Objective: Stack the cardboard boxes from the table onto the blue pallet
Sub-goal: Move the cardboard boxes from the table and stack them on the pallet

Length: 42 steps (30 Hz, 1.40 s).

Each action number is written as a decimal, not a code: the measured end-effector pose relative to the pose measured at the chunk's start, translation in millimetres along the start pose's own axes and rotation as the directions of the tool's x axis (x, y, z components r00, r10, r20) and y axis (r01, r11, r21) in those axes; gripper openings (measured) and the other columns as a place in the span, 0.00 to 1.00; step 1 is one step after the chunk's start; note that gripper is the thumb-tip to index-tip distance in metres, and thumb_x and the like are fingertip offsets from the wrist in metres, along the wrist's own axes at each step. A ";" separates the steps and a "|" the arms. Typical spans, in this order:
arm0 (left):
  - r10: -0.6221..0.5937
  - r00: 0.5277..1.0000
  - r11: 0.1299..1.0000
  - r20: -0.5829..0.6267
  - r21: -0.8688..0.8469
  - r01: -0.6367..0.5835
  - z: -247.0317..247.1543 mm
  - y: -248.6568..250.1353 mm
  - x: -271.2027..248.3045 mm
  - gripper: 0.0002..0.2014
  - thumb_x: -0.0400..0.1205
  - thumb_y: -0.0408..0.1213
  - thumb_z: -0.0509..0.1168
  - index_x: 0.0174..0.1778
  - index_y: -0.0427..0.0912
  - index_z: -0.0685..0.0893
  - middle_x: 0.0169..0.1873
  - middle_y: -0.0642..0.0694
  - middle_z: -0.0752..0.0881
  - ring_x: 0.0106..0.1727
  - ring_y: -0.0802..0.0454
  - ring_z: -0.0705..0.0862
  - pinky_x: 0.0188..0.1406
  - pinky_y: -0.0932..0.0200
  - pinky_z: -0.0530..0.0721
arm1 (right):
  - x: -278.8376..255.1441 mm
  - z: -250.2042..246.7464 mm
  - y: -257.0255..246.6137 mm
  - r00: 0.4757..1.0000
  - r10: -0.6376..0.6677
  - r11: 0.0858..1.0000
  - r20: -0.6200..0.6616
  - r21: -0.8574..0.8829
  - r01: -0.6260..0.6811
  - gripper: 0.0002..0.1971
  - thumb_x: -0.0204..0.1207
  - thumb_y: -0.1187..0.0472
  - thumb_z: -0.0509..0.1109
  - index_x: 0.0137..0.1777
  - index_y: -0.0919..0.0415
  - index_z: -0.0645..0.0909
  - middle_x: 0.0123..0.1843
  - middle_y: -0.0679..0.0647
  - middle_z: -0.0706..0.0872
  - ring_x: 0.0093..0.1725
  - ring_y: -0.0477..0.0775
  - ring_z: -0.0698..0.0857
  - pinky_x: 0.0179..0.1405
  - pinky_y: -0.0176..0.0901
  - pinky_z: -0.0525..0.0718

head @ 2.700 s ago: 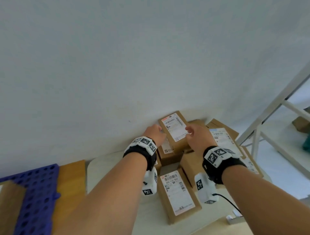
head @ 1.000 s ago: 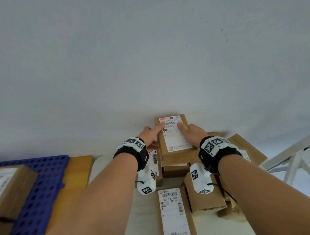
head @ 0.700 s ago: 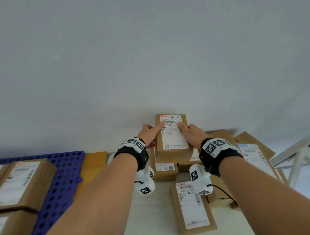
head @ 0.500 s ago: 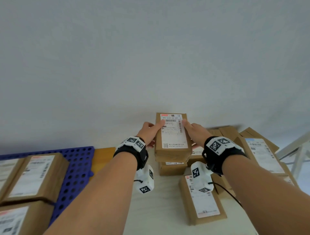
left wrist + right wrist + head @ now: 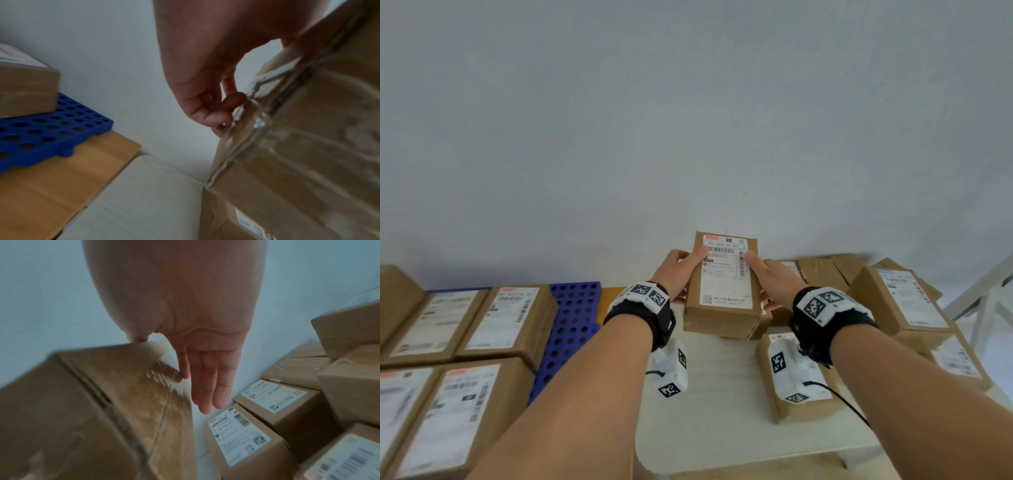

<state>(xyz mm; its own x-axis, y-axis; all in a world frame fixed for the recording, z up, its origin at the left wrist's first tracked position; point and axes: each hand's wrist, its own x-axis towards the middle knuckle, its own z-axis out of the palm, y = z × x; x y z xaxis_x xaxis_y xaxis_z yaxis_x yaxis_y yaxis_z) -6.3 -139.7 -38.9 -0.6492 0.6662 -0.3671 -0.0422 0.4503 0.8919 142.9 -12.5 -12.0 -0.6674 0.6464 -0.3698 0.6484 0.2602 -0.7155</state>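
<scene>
I hold a cardboard box (image 5: 722, 287) with a white label above the white table (image 5: 722, 411), one hand on each long side. My left hand (image 5: 676, 270) grips its left side, with fingers curled against the taped edge (image 5: 226, 105). My right hand (image 5: 774, 277) holds the right side, thumb on top and fingers (image 5: 205, 386) straight down along the box (image 5: 92, 410). The blue pallet (image 5: 573, 329) lies to the left and bears several labelled boxes (image 5: 506, 322). In the left wrist view the pallet (image 5: 51, 134) shows with one box (image 5: 24, 89) on it.
More labelled boxes (image 5: 904, 301) crowd the table's right side and back, and one (image 5: 801, 387) lies under my right wrist. A wooden surface (image 5: 51, 186) carries the pallet beside the table (image 5: 144, 203). A pale wall stands behind. A white frame (image 5: 983, 291) is at far right.
Both hands have lifted the box off the pile and carried it leftward. The view has turned left, bringing the pallet and its boxes into sight.
</scene>
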 end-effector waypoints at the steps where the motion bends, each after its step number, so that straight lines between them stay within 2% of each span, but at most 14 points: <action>1: -0.001 1.000 1.000 -0.005 -0.006 0.001 -0.3 -3.8 -8.1 0.28 0.78 0.68 0.59 0.65 0.52 0.72 0.49 0.47 0.89 0.52 0.45 0.89 0.57 0.40 0.87 | -7.2 3.6 2.4 1.000 -0.008 1.000 0.008 0.010 0.008 0.31 0.83 0.33 0.47 0.61 0.57 0.79 0.55 0.56 0.89 0.51 0.58 0.89 0.55 0.60 0.88; 7: -0.014 0.998 0.998 -0.068 -0.067 0.009 -4.6 -30.2 -65.5 0.28 0.79 0.67 0.60 0.66 0.50 0.74 0.49 0.47 0.89 0.51 0.45 0.88 0.57 0.41 0.87 | -48.8 29.1 12.9 0.998 -0.022 0.998 0.053 0.056 0.019 0.35 0.80 0.29 0.46 0.64 0.56 0.80 0.54 0.55 0.90 0.49 0.58 0.90 0.50 0.57 0.90; 12: -0.051 0.994 0.996 -0.099 -0.083 0.042 -30.3 -56.1 -116.6 0.25 0.82 0.64 0.57 0.65 0.49 0.75 0.47 0.48 0.88 0.47 0.48 0.88 0.38 0.55 0.84 | -82.1 72.0 7.2 0.993 -0.044 0.994 0.109 0.107 0.032 0.35 0.78 0.27 0.46 0.59 0.53 0.83 0.51 0.55 0.91 0.51 0.59 0.90 0.56 0.61 0.88; 15: -0.030 0.993 0.998 -0.112 -0.065 0.022 -56.8 -68.4 -138.5 0.33 0.76 0.70 0.57 0.64 0.47 0.82 0.48 0.46 0.91 0.48 0.45 0.90 0.43 0.52 0.86 | -97.5 97.0 -10.0 0.987 -0.067 0.989 0.148 0.141 0.046 0.35 0.79 0.28 0.47 0.61 0.54 0.82 0.52 0.55 0.90 0.52 0.60 0.89 0.57 0.61 0.87; 17: -0.018 0.989 0.999 -0.146 -0.040 0.012 -78.6 -82.5 -143.1 0.41 0.68 0.76 0.56 0.66 0.49 0.82 0.50 0.49 0.92 0.49 0.48 0.91 0.48 0.51 0.87 | -103.5 113.5 -24.7 0.982 -0.089 0.986 0.166 0.154 0.063 0.35 0.79 0.28 0.48 0.61 0.55 0.82 0.52 0.55 0.90 0.52 0.60 0.89 0.58 0.62 0.87; 18: -0.009 0.986 1.000 -0.165 -0.027 0.004 -89.6 -86.6 -147.9 0.42 0.68 0.77 0.55 0.67 0.50 0.82 0.50 0.50 0.91 0.50 0.50 0.91 0.48 0.53 0.86 | -106.1 121.8 -32.6 0.980 -0.100 0.985 0.171 0.157 0.073 0.34 0.80 0.29 0.48 0.61 0.56 0.81 0.52 0.56 0.90 0.52 0.60 0.89 0.58 0.62 0.87; 20: 0.019 0.980 0.999 -0.196 -0.025 -0.024 -112.1 -88.4 -161.9 0.36 0.74 0.73 0.55 0.66 0.49 0.82 0.51 0.51 0.91 0.50 0.52 0.90 0.43 0.58 0.83 | -110.3 139.2 -49.6 0.974 -0.125 0.982 0.187 0.164 0.095 0.34 0.80 0.30 0.48 0.61 0.56 0.82 0.52 0.56 0.90 0.51 0.60 0.90 0.56 0.62 0.88; 22: 0.024 0.972 0.999 -0.232 -0.041 -0.034 -136.8 -90.5 -172.1 0.31 0.79 0.69 0.56 0.64 0.48 0.82 0.51 0.50 0.91 0.51 0.50 0.89 0.46 0.56 0.83 | -110.9 157.9 -68.3 0.967 -0.145 0.980 0.210 0.163 0.111 0.34 0.80 0.30 0.48 0.60 0.57 0.82 0.53 0.58 0.91 0.51 0.61 0.91 0.56 0.62 0.89; 27: 0.034 0.967 0.998 -0.251 -0.038 -0.045 -213.7 -106.0 -174.5 0.32 0.75 0.71 0.56 0.60 0.49 0.84 0.45 0.49 0.92 0.47 0.47 0.91 0.51 0.47 0.88 | -106.9 213.3 -127.2 0.960 -0.175 0.974 0.220 0.184 0.135 0.34 0.81 0.31 0.48 0.60 0.59 0.82 0.53 0.58 0.91 0.51 0.62 0.91 0.56 0.61 0.88; 31: 0.048 0.965 0.998 -0.258 -0.028 -0.057 -284.2 -116.5 -167.8 0.34 0.77 0.71 0.55 0.65 0.47 0.82 0.49 0.49 0.91 0.49 0.49 0.91 0.55 0.46 0.86 | -95.9 262.6 -176.0 0.966 -0.157 0.968 0.205 0.224 0.110 0.36 0.77 0.27 0.52 0.62 0.57 0.81 0.53 0.58 0.91 0.50 0.61 0.91 0.54 0.60 0.90; 33: 0.034 0.962 0.999 -0.270 -0.013 -0.039 -318.2 -119.0 -165.4 0.33 0.79 0.70 0.53 0.66 0.47 0.80 0.50 0.49 0.91 0.50 0.48 0.89 0.50 0.50 0.85 | -91.0 287.2 -200.6 0.968 -0.143 0.962 0.206 0.258 0.087 0.34 0.78 0.29 0.55 0.62 0.58 0.82 0.55 0.60 0.90 0.52 0.63 0.91 0.56 0.62 0.89; 36: 0.004 0.968 1.000 -0.251 -0.004 -0.005 -358.7 -124.4 -159.4 0.29 0.81 0.67 0.53 0.62 0.48 0.82 0.47 0.47 0.91 0.47 0.47 0.89 0.40 0.55 0.84 | -88.4 317.5 -230.1 0.963 -0.122 0.952 0.238 0.302 0.046 0.31 0.79 0.33 0.58 0.61 0.59 0.84 0.53 0.59 0.91 0.52 0.62 0.90 0.56 0.58 0.89; 40: 0.012 0.980 0.996 -0.201 0.086 0.005 -400.2 -126.4 -151.7 0.26 0.83 0.66 0.51 0.52 0.48 0.83 0.45 0.46 0.90 0.45 0.46 0.88 0.34 0.56 0.85 | -82.9 345.0 -256.3 0.971 -0.115 0.941 0.211 0.337 0.038 0.30 0.79 0.34 0.60 0.61 0.59 0.84 0.51 0.56 0.92 0.48 0.56 0.90 0.44 0.48 0.89; 42: 0.015 0.983 0.992 -0.185 0.123 0.008 -413.9 -126.4 -146.0 0.28 0.83 0.66 0.51 0.52 0.47 0.85 0.46 0.46 0.90 0.43 0.47 0.88 0.32 0.57 0.85 | -78.5 352.6 -264.7 0.977 -0.103 0.935 0.185 0.352 0.032 0.30 0.78 0.33 0.61 0.61 0.59 0.84 0.51 0.55 0.92 0.49 0.57 0.90 0.44 0.48 0.89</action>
<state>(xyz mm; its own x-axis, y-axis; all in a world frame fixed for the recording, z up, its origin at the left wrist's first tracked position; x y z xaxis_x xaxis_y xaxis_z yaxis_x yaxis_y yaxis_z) -220.5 -539.9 11.3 -0.7791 0.5515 -0.2980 0.0464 0.5249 0.8499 -105.5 -385.1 -2.6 -0.7868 0.4726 -0.3971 0.4560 0.0114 -0.8899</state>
